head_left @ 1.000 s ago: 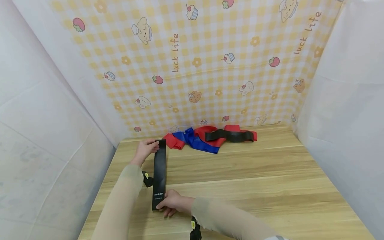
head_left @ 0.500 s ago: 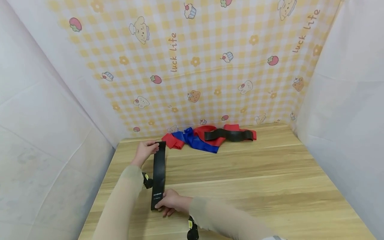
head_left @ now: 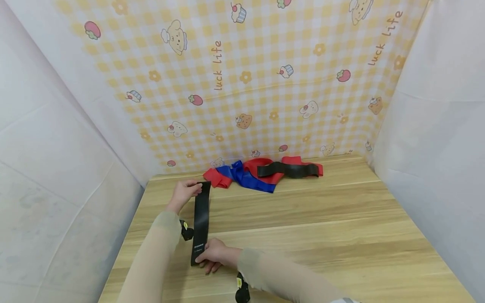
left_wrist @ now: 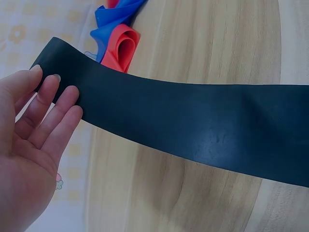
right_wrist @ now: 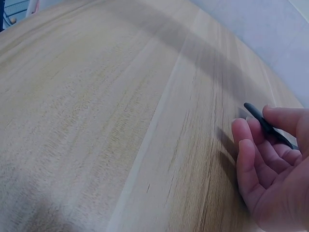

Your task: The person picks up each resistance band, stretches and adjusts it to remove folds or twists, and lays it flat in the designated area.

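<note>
1. We've got the band (head_left: pixel 201 216) stretched lengthwise over the worktop (head_left: pixel 303 235), on its L part, running near-to-far. It looks lifted off the worktop, w/ a shadow below & a slight bow in the L wrist view.
2. L hand (head_left: pixel 185 193), nr the worktop's far L corner: its grip is nearly closed, thumb & fingertips pinching the band's far end. We see those fingers fairly straight.
3. R hand (head_left: pixel 217 252), over the worktop's near L part: its grip is also narrow, a pinch on the band's near end, thumb on one face, fingers behind, the outer ones loosely bent & just above the worktop.
4. Nr the R hand we see a row of pale dots + small lettering on the band, too small to read.
5. Along the worktop's far edge, a loose heap: red strips (head_left: pixel 219 180), a blue strip (head_left: pixel 248 181) overlapping them, & a black strip (head_left: pixel 295 170) lying across the red toward the R.
6. Behind the worktop we've a check cloth (head_left: pixel 288 97), yellow/white w/ cartoon prints & "luck life"; white sheets (head_left: pixel 45 168) flank the worktop L & R.
7. Both sleeves (head_left: pixel 147 252) are pale & reach in from the worktop's near side, w/ a small black cam (head_left: pixel 186 230) at each wrist.
</note>
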`<action>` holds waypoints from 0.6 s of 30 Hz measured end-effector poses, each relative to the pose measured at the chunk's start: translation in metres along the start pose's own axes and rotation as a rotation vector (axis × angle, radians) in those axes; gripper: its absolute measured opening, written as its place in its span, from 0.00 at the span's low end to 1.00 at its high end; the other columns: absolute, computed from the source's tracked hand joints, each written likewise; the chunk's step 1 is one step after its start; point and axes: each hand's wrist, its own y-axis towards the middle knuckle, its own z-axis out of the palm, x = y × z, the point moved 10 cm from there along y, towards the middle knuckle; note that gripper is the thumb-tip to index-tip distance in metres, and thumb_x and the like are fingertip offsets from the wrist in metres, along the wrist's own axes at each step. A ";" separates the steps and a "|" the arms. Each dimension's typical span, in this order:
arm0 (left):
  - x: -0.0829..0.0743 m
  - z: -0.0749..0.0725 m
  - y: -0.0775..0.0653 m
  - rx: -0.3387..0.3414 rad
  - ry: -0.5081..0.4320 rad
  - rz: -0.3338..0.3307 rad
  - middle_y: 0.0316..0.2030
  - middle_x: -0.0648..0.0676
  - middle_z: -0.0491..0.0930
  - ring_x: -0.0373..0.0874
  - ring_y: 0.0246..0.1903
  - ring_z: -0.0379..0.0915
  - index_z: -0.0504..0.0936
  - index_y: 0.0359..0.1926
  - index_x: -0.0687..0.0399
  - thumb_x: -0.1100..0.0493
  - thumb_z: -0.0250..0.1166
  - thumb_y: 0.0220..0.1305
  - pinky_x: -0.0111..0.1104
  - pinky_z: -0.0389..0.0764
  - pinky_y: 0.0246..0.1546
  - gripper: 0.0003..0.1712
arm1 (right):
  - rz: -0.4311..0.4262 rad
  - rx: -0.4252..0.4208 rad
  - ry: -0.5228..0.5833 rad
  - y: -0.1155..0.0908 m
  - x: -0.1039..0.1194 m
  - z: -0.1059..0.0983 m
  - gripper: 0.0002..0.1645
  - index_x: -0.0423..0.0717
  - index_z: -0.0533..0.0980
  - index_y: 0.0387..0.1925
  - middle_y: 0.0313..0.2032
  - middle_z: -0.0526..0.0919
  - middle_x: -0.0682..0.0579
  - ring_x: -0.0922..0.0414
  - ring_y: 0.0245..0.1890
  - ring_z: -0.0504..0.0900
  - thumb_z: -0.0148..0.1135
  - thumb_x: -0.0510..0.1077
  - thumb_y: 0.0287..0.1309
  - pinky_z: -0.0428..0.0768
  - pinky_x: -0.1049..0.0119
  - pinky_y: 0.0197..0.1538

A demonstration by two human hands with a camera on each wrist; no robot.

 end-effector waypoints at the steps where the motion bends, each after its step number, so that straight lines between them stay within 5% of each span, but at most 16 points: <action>1: 0.000 0.000 0.000 0.002 0.005 0.003 0.47 0.70 0.80 0.54 0.45 0.81 0.72 0.60 0.75 0.57 0.61 0.69 0.40 0.80 0.47 0.27 | 0.001 0.003 -0.003 0.000 0.000 0.000 0.11 0.42 0.76 0.23 0.18 0.84 0.46 0.51 0.18 0.84 0.71 0.39 0.54 0.75 0.69 0.13; 18: 0.016 0.010 0.001 0.002 0.046 -0.035 0.42 0.66 0.83 0.51 0.42 0.82 0.76 0.56 0.72 0.58 0.62 0.68 0.38 0.82 0.44 0.23 | 0.014 0.098 0.014 0.006 -0.004 0.005 0.14 0.41 0.80 0.22 0.21 0.84 0.46 0.61 0.12 0.77 0.66 0.44 0.59 0.70 0.73 0.11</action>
